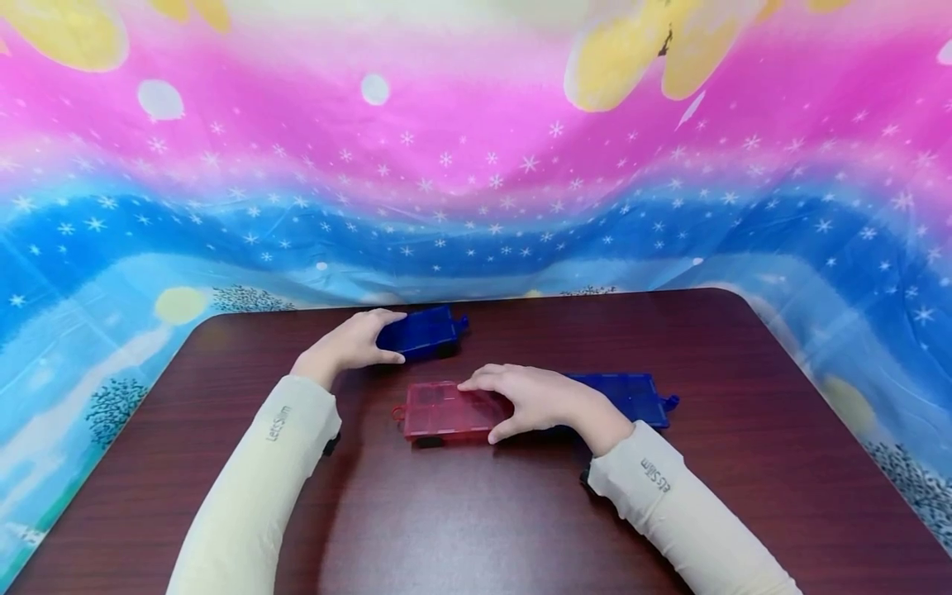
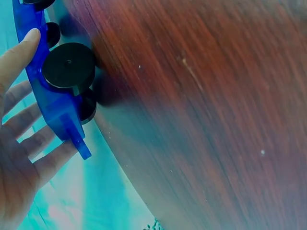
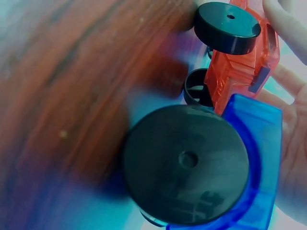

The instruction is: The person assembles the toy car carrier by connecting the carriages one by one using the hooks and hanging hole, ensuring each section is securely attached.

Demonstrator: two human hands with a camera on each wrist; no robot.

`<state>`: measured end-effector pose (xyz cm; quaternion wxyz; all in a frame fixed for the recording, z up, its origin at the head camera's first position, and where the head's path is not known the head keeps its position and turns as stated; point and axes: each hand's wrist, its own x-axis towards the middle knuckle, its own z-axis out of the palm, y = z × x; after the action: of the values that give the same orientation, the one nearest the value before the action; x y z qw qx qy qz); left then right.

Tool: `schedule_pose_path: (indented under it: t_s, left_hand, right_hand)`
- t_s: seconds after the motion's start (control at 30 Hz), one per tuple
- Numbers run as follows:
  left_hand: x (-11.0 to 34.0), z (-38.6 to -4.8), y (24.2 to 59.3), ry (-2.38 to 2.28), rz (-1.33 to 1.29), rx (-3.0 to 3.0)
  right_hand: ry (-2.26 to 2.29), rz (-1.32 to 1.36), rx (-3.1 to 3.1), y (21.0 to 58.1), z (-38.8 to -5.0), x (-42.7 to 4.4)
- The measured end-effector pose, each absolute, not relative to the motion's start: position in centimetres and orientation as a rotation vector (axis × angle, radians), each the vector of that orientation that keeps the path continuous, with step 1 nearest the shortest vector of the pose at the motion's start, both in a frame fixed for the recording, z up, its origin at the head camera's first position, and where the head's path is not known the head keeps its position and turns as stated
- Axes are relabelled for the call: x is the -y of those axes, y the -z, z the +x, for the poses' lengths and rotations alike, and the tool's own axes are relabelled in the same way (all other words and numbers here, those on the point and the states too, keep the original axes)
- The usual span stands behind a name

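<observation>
Near the table's back edge my left hand (image 1: 353, 340) holds the left end of a blue see-through toy car base (image 1: 422, 332), thumb on the near side and fingers on the far side. Black wheels (image 2: 69, 67) sit under it in the left wrist view. My right hand (image 1: 546, 399) grips the right part of a red see-through toy car base (image 1: 439, 406), thumb at its near side. Just right of the red one lies a second blue car base (image 1: 632, 397), partly hidden under my right wrist. In the right wrist view the red and blue bases stand end to end.
Dark wood table (image 1: 446, 512) lies under everything, with rounded back corners. A colourful snowflake-patterned cloth (image 1: 476, 190) hangs close behind and around it. Small hitches stick out from the ends of the car bases: a red loop (image 1: 399, 413) and a blue hook (image 1: 672, 403).
</observation>
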<state>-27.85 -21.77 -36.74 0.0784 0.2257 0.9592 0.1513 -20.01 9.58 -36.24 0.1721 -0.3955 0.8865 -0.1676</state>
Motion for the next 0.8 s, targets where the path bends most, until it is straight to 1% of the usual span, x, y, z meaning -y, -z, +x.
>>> schedule_pose_path:
  t_s: [0.27, 0.8]
  left_hand:
    - [22.7, -27.0, 36.6, -0.454, 0.692, -2.893]
    - [24.6, -24.4, 35.0, -0.364, 0.734, -2.955]
  right_hand:
    - [0.479, -1.122, -2.536, 36.5, -19.8, -9.9]
    - [0.467, -1.151, -2.567, 36.4, -19.8, -10.3]
